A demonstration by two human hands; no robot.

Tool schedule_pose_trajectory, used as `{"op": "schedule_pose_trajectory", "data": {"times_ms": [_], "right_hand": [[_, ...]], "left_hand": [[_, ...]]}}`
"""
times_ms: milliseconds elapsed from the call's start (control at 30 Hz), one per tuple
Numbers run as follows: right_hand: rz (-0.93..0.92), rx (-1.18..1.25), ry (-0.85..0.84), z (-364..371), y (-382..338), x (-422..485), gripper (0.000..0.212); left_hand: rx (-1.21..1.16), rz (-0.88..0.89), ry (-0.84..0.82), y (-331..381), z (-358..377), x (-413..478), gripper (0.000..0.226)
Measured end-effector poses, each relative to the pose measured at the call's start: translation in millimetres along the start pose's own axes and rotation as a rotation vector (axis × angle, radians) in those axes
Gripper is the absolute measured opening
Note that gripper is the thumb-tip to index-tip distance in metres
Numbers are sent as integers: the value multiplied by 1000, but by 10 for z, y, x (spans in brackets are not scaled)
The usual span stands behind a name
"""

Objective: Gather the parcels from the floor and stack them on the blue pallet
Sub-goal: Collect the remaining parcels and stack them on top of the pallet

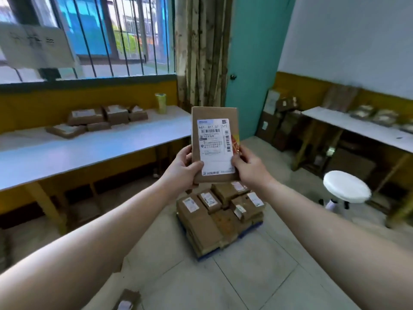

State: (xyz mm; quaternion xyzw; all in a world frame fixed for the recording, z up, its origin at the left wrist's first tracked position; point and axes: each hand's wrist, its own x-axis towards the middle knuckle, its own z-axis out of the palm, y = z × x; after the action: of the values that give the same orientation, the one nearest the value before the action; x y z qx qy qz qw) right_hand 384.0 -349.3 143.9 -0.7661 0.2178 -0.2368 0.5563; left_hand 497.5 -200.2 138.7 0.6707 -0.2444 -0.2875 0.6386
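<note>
Held parcel: a flat brown cardboard parcel [214,144] with a white shipping label; it stands upright in the air, in front of the person and higher than the stack; it touches only the two hands
Left hand: the left hand [183,168] grips the lower left edge; thumb on the front face, fingers curled behind
Right hand: the right hand [248,166] grips the lower right edge in the same way; thumb at the label's corner
Handling: probably light and stiff, because it does not sag when held by the low corners only; plain cardboard is not slippery; the side edges seem the good place to hold; contents unknown, so better to lay it flat than to drop it
Stack: brown parcels [221,211] lie in layers on the blue pallet [251,230], on the tiled floor
Floor: one more parcel [127,300] at the bottom edge of view; only partly seen
Around: white table [67,153] at left with several boxes; white stool [346,189] at right
</note>
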Motion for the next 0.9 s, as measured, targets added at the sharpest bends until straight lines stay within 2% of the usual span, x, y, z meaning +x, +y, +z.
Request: {"op": "schedule_pose_trajectory", "data": {"times_ms": [167,200,300,367,533,633,900], "right_hand": [[17,-81,46,-226,342,349,24],[14,-93,39,-246,391,456,32],[36,-266,-59,-262,541,795,87],[40,-444,-110,-261,645,1040,100],[78,-607,-125,-320,838,1642,88],[101,-624,-148,-441,947,1918,85],[131,-608,-272,-817,1535,2704,87]], "left_hand": [[23,-60,-63,-160,258,562,61],[5,-76,-72,-180,273,702,61],[-35,-128,-91,-230,271,1163,64],[-55,-165,-98,-254,253,1476,66],[20,-247,-156,-319,262,2154,70],[85,-274,-196,-357,344,2457,75],[202,-228,-89,-639,742,3173,74]]}}
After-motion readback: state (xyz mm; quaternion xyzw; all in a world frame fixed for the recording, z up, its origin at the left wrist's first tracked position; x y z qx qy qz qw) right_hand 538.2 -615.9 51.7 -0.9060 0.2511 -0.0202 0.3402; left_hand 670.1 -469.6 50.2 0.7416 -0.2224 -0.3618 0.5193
